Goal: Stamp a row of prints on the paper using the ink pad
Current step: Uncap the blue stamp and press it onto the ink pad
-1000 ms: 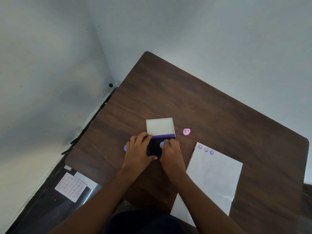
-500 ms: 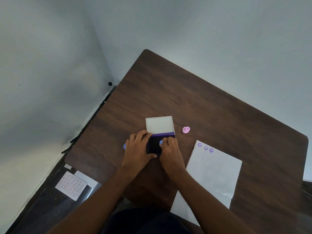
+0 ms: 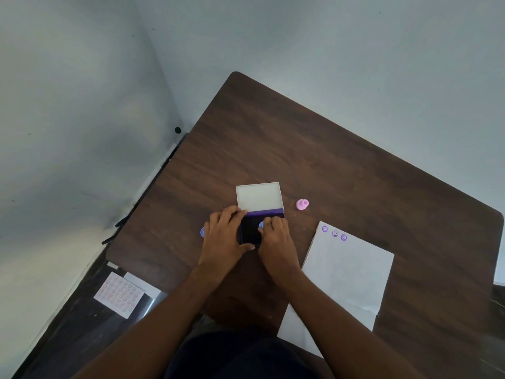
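Re-inking: right hand [image 3: 276, 242] pinching blue stamp [image 3: 261, 225] onto open ink pad [image 3: 250, 231], left hand [image 3: 222, 237] gripping pad's edge; three purple prints [image 3: 334, 233] heading paper [image 3: 347, 277], row likely continuing.

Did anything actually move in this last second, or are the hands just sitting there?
Almost nothing moved. The right hand keeps a small blue stamp on the dark ink pad, and the left hand still holds the pad's edge. The paper still has three prints, and the pink stamp lies where it was.
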